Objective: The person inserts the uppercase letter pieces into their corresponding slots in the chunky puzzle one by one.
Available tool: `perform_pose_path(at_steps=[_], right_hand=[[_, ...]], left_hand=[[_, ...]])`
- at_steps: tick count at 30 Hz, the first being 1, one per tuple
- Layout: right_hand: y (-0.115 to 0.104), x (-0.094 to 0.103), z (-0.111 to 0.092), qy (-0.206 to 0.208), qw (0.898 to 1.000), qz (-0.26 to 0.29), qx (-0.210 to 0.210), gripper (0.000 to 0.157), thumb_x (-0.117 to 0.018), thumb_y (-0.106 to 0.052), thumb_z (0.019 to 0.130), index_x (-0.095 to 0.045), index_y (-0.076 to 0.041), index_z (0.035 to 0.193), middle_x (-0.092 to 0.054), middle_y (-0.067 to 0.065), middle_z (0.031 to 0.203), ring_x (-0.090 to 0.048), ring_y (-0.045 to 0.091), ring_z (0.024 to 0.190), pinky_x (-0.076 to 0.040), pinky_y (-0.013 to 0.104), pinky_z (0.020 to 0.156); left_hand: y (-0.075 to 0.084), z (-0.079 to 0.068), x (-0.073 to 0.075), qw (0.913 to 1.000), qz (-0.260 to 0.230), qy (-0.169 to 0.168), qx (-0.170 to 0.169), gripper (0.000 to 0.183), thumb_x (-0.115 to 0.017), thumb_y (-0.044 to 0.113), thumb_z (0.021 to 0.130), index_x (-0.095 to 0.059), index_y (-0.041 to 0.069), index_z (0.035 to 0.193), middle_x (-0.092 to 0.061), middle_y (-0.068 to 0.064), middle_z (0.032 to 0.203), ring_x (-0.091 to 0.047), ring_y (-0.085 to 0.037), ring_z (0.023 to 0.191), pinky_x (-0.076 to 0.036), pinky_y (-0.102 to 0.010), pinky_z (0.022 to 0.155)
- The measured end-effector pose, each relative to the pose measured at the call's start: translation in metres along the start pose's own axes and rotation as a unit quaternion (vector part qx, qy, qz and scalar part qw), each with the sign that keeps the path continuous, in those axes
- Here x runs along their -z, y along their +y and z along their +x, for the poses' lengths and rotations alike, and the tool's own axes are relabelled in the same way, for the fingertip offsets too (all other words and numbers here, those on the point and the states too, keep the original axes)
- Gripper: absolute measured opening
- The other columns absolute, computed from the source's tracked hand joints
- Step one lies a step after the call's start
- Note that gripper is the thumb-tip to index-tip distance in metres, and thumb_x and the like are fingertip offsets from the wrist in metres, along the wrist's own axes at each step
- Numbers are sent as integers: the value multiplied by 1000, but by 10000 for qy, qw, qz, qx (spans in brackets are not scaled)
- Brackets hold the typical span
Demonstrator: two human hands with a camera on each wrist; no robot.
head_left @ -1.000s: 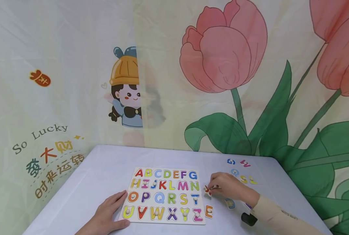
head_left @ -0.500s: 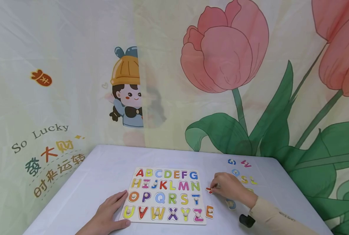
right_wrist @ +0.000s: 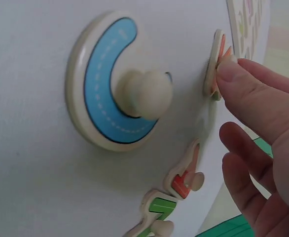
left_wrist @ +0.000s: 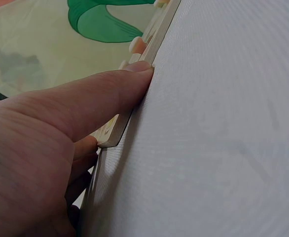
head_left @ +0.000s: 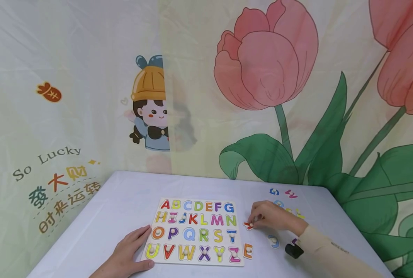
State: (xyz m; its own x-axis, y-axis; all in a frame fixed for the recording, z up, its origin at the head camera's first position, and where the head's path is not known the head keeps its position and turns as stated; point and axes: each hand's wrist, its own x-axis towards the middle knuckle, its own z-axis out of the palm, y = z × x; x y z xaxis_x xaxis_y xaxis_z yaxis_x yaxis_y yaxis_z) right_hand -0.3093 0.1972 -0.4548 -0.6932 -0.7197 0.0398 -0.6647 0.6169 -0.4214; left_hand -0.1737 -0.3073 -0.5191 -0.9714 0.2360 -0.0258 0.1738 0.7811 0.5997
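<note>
My right hand (head_left: 270, 216) pinches a red letter piece (head_left: 248, 226) just right of the white alphabet board (head_left: 192, 264). In the right wrist view, thumb and index finger meet at that red letter piece (right_wrist: 213, 66), which partly hides its shape; the other fingers are loosely bent. My left hand (head_left: 126, 251) rests at the board's near left corner, fingers along the left side. Its thumb (left_wrist: 110, 89) presses the near edge in the left wrist view. Several slots hold knobbed letters; others show only printed letters.
An orange E piece (head_left: 248, 251) lies beside the board, with a blue C piece (head_left: 273, 241) farther right. Beyond my right hand are a blue G piece (head_left: 274, 191), a pink piece (head_left: 291, 194) and several others. A black wrist camera (head_left: 294, 251) hangs below the right sleeve.
The red letter piece has turned between my right fingers and shows its face more flatly now. My right hand has shifted only slightly; my left hand keeps its place.
</note>
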Motion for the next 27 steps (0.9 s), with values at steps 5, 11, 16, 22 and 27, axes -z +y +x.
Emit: perform_pose_path(at_steps=[5,11,16,22,27], right_hand=[[5,-4,0,0,9999,18,-112,15,-85,-12,91,-87,-21,103,-66,-14,91,-59,3,81,-56,22,74],[6,-7,1,74,9997,-15,-253,12,-85,-15,92,-87,-22,102,-64,-16,89,-58,2,80,-55,21,73],[0,-10,1,379,9984,-201,-367,9,-86,-17,91,-87,-20,99,-64,-16,87,-56,0,77,-53,21,67],[-12,-21,6,1045,9913,-398,-702,6,-90,-18,87,-87,-20,92,-63,-17,81,-54,1,72,-50,20,62],[-27,-33,15,1458,9825,-138,-1154,7,-91,-20,86,-86,-22,90,-61,-18,78,-51,4,70,-47,22,59]], left_hand=[[0,1,0,10000,-64,-10,-1,108,-86,57,83,-40,2,163,-35,-17,169,-28,-50,154,-29,-78,114],[0,0,0,9999,-116,-26,110,109,-86,59,81,-40,5,163,-35,-15,170,-28,-48,155,-29,-77,115],[2,-1,1,9999,-68,-42,77,108,-87,56,82,-39,3,163,-35,-16,169,-28,-49,154,-30,-77,114],[1,-1,1,10000,-73,-60,-16,107,-86,56,83,-39,4,164,-35,-16,170,-28,-49,154,-30,-78,113],[0,-2,2,9999,-45,-58,-108,105,-84,56,85,-39,3,164,-35,-17,169,-28,-50,153,-30,-78,113]])
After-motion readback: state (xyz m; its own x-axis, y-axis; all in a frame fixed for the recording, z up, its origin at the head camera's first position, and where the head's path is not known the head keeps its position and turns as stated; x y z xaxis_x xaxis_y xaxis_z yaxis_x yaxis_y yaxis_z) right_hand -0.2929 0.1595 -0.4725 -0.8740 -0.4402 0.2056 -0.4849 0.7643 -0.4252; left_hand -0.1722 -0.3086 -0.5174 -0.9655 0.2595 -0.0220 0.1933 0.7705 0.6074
